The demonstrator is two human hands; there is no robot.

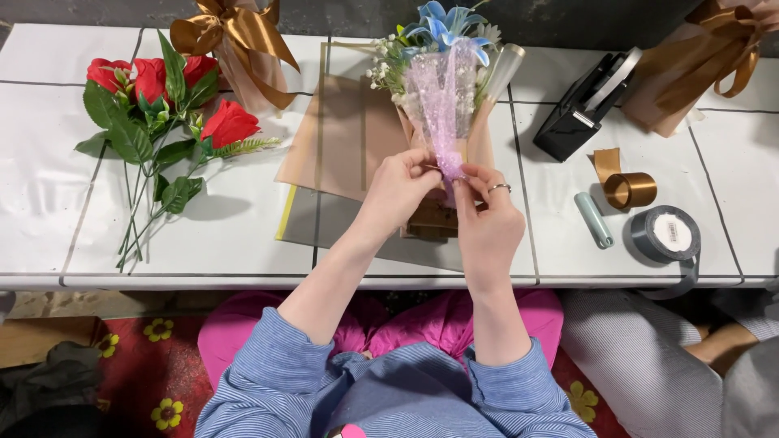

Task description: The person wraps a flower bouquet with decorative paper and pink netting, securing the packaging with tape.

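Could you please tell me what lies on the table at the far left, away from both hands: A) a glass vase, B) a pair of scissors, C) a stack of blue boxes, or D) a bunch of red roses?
D, since red roses with green leaves lie flat on the white table, left of the left hand.

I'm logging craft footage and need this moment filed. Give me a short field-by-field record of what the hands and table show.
left hand: pinching the pink mesh wrap at the bouquet's neck
right hand: pinching the same wrap from the other side; ring on one finger
bouquet: blue flowers, small white sprigs
red roses: lying loose, table's left
tape dispenser: black, right of bouquet
ribbon roll: gold
tape roll: grey, near table edge
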